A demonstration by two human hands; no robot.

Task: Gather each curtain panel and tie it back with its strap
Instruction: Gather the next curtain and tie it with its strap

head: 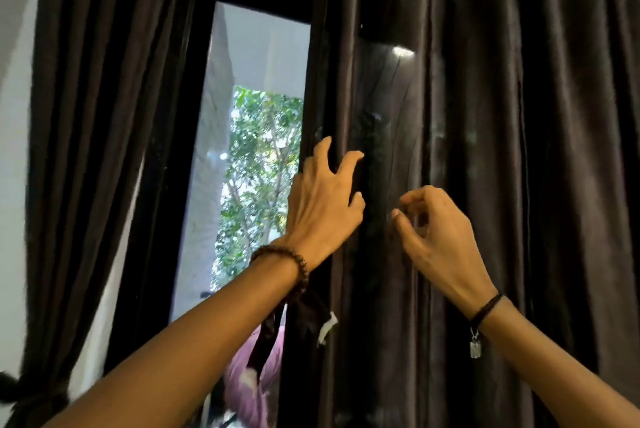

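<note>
Now left grip point(322, 206) clutches curtain panel point(467, 150) edge.

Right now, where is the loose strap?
Head view, lower centre: the strap hangs just below the wrist of the left hand, beside the right curtain's inner edge.

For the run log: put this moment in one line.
stage: gathering | left hand: grips edge fold of right-side dark brown fabric curtain panel | right hand: fingers curled at panel, hold unclear | panel: hanging untied
</note>
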